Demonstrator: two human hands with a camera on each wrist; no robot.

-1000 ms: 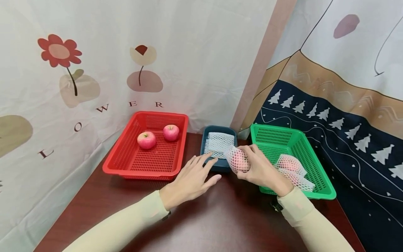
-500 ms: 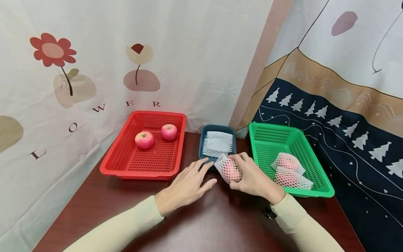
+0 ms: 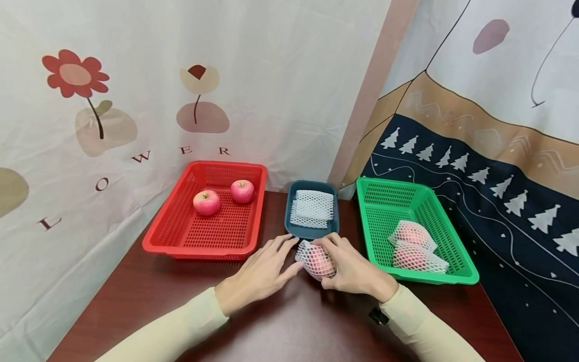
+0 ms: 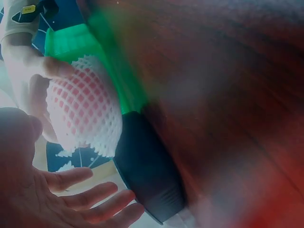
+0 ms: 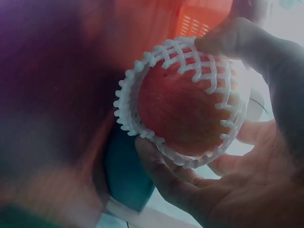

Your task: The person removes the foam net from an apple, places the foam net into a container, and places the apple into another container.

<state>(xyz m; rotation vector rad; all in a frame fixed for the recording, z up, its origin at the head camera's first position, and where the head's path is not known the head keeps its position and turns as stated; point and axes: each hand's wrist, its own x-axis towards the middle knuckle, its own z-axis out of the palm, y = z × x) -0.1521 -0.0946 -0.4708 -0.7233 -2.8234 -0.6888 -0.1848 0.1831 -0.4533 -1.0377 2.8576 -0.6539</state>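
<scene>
My right hand (image 3: 350, 265) grips an apple in a white foam net (image 3: 317, 261) just above the table, in front of the small blue tray. In the right wrist view, one end of the net is open and the apple's bare red skin (image 5: 180, 109) shows there; thumb and fingers curl round its sides. My left hand (image 3: 258, 275) is held to the left of the netted apple, fingers loosely stretched out. The left wrist view has those fingers (image 4: 90, 194) apart from the net. Flat white foam nets (image 3: 312, 207) lie in the blue tray (image 3: 312, 233).
At the left stands a red basket (image 3: 199, 249) holding a bare apple (image 3: 206, 202) and a second apple (image 3: 242, 191). The green basket (image 3: 380, 201) at the right contains two netted apples (image 3: 413, 254). Printed curtains (image 3: 280, 90) hang behind the brown table (image 3: 280, 327).
My right hand has carried the netted apple left and toward me, from beside the tray to in front of it. The left hand has drawn back slightly from over the tray.
</scene>
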